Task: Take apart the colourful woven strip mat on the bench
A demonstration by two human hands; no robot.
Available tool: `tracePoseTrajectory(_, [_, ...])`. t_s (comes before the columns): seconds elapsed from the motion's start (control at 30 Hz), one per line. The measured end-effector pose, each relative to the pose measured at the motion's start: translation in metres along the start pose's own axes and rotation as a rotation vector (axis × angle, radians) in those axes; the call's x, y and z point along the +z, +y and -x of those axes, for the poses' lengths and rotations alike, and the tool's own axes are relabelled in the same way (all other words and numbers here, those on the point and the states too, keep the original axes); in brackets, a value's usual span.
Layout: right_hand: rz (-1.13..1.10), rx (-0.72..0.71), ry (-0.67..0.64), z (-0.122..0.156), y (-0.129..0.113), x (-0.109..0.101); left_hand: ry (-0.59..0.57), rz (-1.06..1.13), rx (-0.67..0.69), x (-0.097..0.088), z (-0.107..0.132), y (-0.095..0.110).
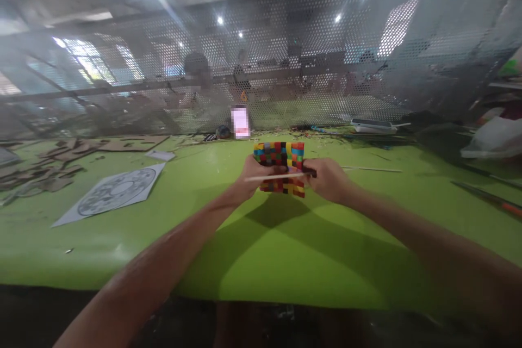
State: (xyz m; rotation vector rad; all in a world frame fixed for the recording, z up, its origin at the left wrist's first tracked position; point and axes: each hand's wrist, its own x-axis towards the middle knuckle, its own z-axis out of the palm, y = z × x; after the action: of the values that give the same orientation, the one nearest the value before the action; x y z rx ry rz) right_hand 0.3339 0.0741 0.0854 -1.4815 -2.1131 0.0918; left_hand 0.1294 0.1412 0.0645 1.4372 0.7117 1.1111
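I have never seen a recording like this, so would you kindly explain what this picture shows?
There is no machine: a camera on a person's head looks forward and down at their bare hands. The left hand holds a multicoloured checkered piece; the right hand is at its right side, by a thin pale stick, though blur hides what it grips. On the green table lie cardboard pieces and a patterned sheet at left, and a white tray at back right.

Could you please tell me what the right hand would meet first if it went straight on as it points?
Apart from the pale stick it seems to hold, the right hand would likely first meet the multicoloured checkered piece; depth is unclear.
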Motion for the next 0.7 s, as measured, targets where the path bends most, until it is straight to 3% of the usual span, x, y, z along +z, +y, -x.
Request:
tracePoseTrajectory(0.07, [0.007,0.011,0.091,-0.003,0.009,-0.01,0.009,0.043,-0.031,-0.008,-0.003,0.002])
tracePoseTrajectory(0.2, [0.001,-0.018,0.444,-0.01,0.028,-0.032,0.09,0.138,-0.108,-0.016,-0.007,0.007])
tracePoseTrajectory(0.33, [0.018,-0.06,0.818,-0.015,0.037,-0.053,0.115,0.18,-0.165,-0.013,-0.008,0.009])
tracePoseTrajectory(0.43, [-0.021,-0.065,0.991,-0.02,0.039,-0.066,0.166,0.128,-0.171,-0.009,-0.008,0.008])
tracePoseTrajectory(0.5, [-0.258,0.095,0.99,-0.023,0.038,-0.074,0.204,0.096,-0.14,-0.01,-0.009,0.007])
tracePoseTrajectory(0.53, [-0.442,0.197,0.925,-0.024,0.037,-0.077,0.221,0.084,-0.127,-0.011,-0.01,0.006])
tracePoseTrajectory(0.63, [-0.991,0.366,0.594,-0.024,0.034,-0.084,0.247,0.072,-0.133,-0.015,-0.012,0.004])
tracePoseTrajectory(0.7, [-1.163,0.387,0.426,-0.023,0.033,-0.087,0.263,0.076,-0.158,-0.018,-0.013,0.003])
